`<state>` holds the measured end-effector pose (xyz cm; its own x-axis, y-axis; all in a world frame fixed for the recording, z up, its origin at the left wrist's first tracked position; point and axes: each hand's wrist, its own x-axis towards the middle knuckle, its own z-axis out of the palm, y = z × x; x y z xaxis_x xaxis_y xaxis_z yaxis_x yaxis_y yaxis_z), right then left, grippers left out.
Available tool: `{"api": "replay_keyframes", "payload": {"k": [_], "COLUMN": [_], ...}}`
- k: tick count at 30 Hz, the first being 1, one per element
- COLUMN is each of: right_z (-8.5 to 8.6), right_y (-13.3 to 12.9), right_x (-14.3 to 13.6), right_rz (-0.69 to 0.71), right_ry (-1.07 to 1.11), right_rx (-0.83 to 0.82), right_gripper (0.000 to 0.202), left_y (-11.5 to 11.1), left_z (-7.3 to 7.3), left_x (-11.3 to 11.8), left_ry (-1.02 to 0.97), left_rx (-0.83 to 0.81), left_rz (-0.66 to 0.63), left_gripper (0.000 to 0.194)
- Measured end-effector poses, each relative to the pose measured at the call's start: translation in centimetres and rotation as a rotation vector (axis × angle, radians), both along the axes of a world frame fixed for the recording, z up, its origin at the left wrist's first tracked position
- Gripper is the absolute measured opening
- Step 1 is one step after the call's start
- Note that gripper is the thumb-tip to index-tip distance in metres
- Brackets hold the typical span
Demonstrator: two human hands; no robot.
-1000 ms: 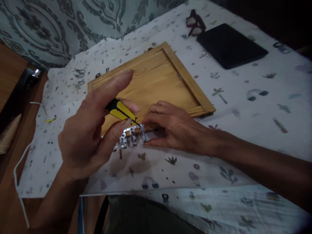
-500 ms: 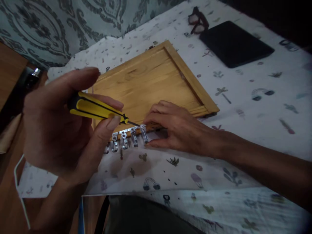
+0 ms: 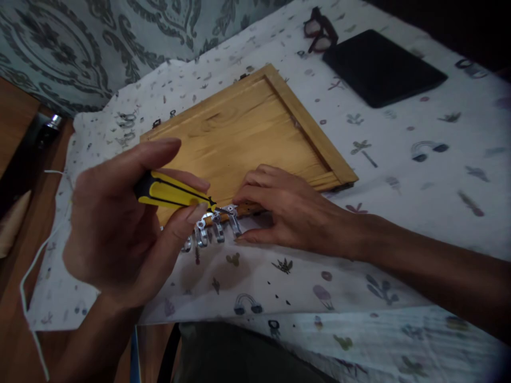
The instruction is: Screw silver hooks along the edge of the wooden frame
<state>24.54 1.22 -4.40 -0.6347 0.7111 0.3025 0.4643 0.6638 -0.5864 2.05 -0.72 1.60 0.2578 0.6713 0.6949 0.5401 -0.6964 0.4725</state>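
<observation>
My left hand (image 3: pixel 123 229) is closed around the handle of a yellow and black screwdriver (image 3: pixel 171 190), tilted down to the right. The screwdriver's tip is at the right end of a silver hook rail (image 3: pixel 217 227), close to a screw head; whether it touches is hard to tell. Several metal hooks hang from this rail, along the near edge of a framed wooden board (image 3: pixel 239 127). My right hand (image 3: pixel 283 207) grips the rail's right end, fingers on the board's edge and thumb by the last hook. My left hand hides the rail's left part.
A patterned white cloth (image 3: pixel 287 287) covers the table under the board. Beyond the board lie a black flat tablet-like object (image 3: pixel 385 69) and a pair of glasses (image 3: pixel 320 33). A white cord (image 3: pixel 24 287) runs down at the left, and a patterned curtain-like fabric (image 3: pixel 139 32) stands behind.
My left hand and the screwdriver have moved right and slightly down, and the tip now sits lower against the rail's end. My right hand stays in place.
</observation>
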Motion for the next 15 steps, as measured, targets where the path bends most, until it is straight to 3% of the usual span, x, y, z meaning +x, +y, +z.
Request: {"api": "replay_keyframes", "payload": {"k": [4,15], "right_z": [0.06,-0.23], "right_y": [0.03,0.06], "right_x": [0.0,0.13], "right_rz": [-0.005,0.004], "right_ry": [-0.005,0.015], "right_rx": [0.003,-0.005], "right_gripper": [0.037,0.036], "left_y": [-0.21,-0.45], "left_z": [0.26,0.9], "left_x": [0.53,0.5], "left_ry": [0.053,0.096], "left_rx": [0.068,0.002], "left_rz": [0.004,-0.048], "left_gripper": [0.054,0.055]}}
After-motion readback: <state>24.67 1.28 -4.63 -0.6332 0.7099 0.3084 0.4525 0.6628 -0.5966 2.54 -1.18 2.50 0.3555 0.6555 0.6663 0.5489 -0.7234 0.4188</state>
